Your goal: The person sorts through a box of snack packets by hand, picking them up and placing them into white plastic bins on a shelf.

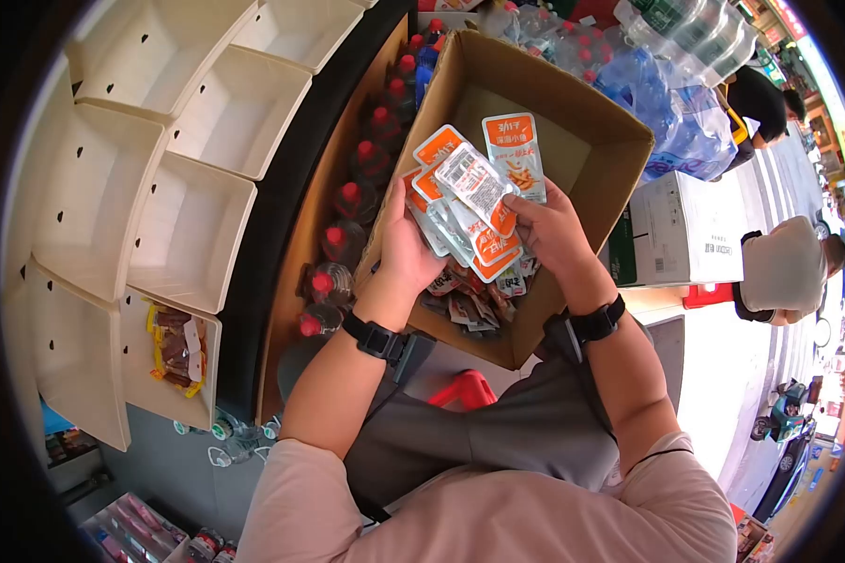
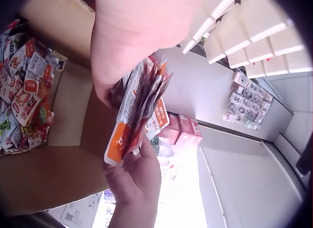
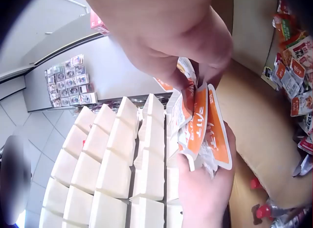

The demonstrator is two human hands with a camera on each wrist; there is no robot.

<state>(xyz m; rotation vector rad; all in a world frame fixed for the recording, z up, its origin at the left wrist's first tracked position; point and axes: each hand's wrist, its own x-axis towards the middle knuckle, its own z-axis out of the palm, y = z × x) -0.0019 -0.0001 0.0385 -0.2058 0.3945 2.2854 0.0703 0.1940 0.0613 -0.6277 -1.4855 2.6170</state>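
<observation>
Both forearms are raised over an open cardboard box [image 1: 582, 117], with a strap worn on each wrist. The left hand [image 1: 408, 251] is set palm-up behind a fanned stack of orange-and-white sachets [image 1: 469, 197], and the stack is gripped at its lower left edge. The right hand [image 1: 554, 230] is placed at the right edge of the stack, where the sachets are pinched between thumb and curled fingers. The stack is held above the box opening, clear of the loose packets [image 1: 474, 305] lying on the box floor.

In the head view, the left fingers are hidden behind the sachets, and part of the box floor is covered by both hands. The print on the sachets cannot be read. The shelf bins [image 1: 188, 225] are cut off at the left edge of that view.

In the left wrist view, the stack is seen edge-on as several thin layers, which the head view does not show. In the right wrist view, the pinch at the sachet tops is shown at close range, with the shelf bins behind. A row of red-capped bottles [image 1: 347, 202] beside the box is shown whole in the head view only.
</observation>
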